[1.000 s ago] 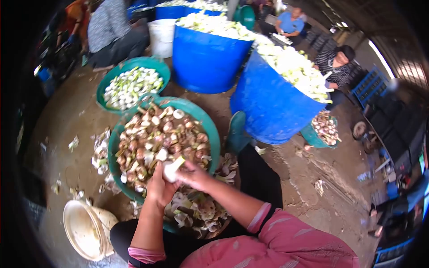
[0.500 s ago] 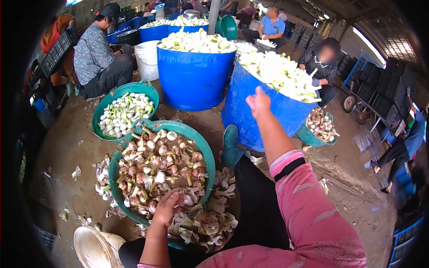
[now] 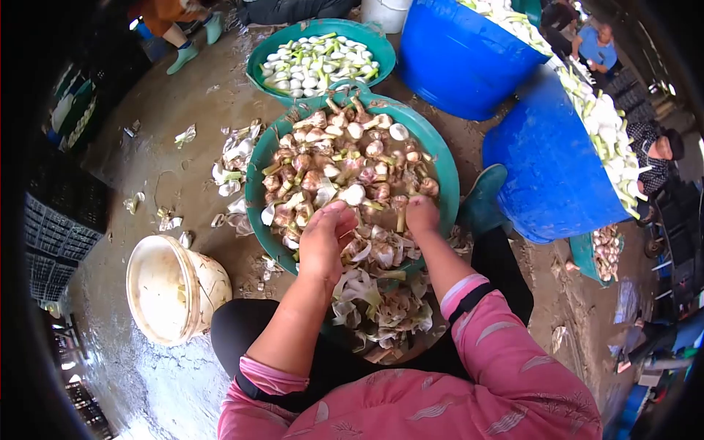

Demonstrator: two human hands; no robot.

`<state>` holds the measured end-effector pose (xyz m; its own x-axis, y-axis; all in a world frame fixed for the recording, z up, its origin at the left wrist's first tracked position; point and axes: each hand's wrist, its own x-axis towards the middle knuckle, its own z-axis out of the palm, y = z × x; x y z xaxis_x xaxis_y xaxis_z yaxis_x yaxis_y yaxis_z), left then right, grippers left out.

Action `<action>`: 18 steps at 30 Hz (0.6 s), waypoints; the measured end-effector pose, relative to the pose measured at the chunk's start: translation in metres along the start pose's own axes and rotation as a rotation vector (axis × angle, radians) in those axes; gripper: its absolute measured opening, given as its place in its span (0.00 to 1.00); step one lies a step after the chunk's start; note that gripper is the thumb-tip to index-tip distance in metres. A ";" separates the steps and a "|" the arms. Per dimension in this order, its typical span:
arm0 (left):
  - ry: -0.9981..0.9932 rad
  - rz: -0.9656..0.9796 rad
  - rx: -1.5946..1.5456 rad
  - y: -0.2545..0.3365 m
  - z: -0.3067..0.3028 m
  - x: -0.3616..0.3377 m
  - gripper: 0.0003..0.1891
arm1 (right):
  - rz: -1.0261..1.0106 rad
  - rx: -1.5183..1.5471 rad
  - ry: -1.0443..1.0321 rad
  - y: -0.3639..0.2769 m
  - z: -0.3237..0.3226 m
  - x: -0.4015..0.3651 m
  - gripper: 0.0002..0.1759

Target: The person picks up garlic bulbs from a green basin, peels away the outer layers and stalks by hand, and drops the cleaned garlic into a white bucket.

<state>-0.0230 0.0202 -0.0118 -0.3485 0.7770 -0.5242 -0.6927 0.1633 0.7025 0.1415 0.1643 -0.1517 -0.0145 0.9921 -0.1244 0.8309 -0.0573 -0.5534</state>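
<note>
A wide green tub (image 3: 449, 165) in front of me holds unpeeled garlic bulbs (image 3: 312, 180) with short stems, sitting in murky water. My left hand (image 3: 326, 233) is over the tub's near left part, fingers loosely curled and apart, close by a white garlic bulb (image 3: 353, 194). At the near right of the same tub, my right hand (image 3: 423, 215) is closed down among the bulbs. A stemmed bulb (image 3: 400, 211) lies right beside it; its fingertips are hidden, so I cannot tell what it grips. Loose garlic skins (image 3: 381, 304) are heaped between my knees.
Beyond the tub is a green basin (image 3: 389, 55) of peeled white garlic. Large blue tubs (image 3: 469, 62) piled with peeled garlic stand at the right. A whitish bucket (image 3: 209, 282) tips over at my left. Black crates (image 3: 62, 238) line the far left. Other people sit farther off.
My right hand has come back from the blue tub's rim down to the garlic in the green tub. The view has tilted down and turned left. My left hand stays over the tub.
</note>
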 end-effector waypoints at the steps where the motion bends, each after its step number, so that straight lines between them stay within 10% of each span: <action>1: -0.001 -0.008 0.006 0.003 0.000 -0.001 0.14 | -0.054 -0.037 0.150 0.003 0.015 0.019 0.12; 2: 0.001 -0.012 0.016 0.005 0.000 -0.001 0.13 | -0.108 -0.066 0.298 0.001 0.026 0.034 0.12; 5: -0.063 -0.088 0.000 -0.008 0.001 0.011 0.12 | -0.482 -0.267 -0.299 -0.031 0.038 0.053 0.24; 7: -0.101 -0.109 0.018 -0.023 -0.006 0.026 0.12 | -0.372 -0.301 -0.280 -0.033 0.064 0.054 0.35; 12: -0.066 -0.181 0.025 -0.028 0.004 0.040 0.13 | -0.179 -0.607 -0.463 -0.072 0.052 0.060 0.20; 18: -0.166 -0.114 0.122 -0.039 0.000 0.051 0.12 | 0.031 0.453 -0.386 -0.034 0.044 0.054 0.14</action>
<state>-0.0140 0.0540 -0.0657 -0.1569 0.8372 -0.5239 -0.6362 0.3200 0.7020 0.0882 0.2153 -0.1761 -0.2658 0.8819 -0.3893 0.5154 -0.2113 -0.8305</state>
